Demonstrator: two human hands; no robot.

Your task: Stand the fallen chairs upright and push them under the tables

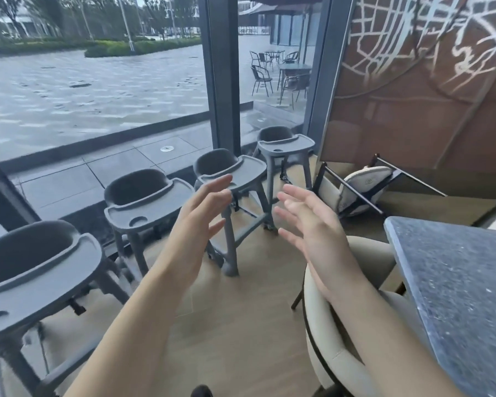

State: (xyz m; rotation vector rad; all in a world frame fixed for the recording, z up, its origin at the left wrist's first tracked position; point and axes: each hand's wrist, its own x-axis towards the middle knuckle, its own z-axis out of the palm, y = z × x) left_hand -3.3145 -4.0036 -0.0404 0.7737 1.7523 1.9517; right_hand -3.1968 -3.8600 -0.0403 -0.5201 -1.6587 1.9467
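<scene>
A cream upholstered chair (361, 187) with black legs lies tipped over on the wood floor by the brown wall, its legs pointing up and to the right. A second cream chair (324, 336) stands upright at the near right, tucked against the grey stone table (453, 282). My left hand (201, 216) and my right hand (309, 224) are both raised in mid-air in front of me, fingers spread, holding nothing. The right forearm passes over the upright chair's backrest. The fallen chair is well beyond both hands.
Several grey plastic high chairs (143, 202) line the glass wall on the left. A thick window post (221, 70) stands at the centre. A brown patterned wall panel (413, 96) closes off the right. Outdoor metal chairs and tables stand outside the glass.
</scene>
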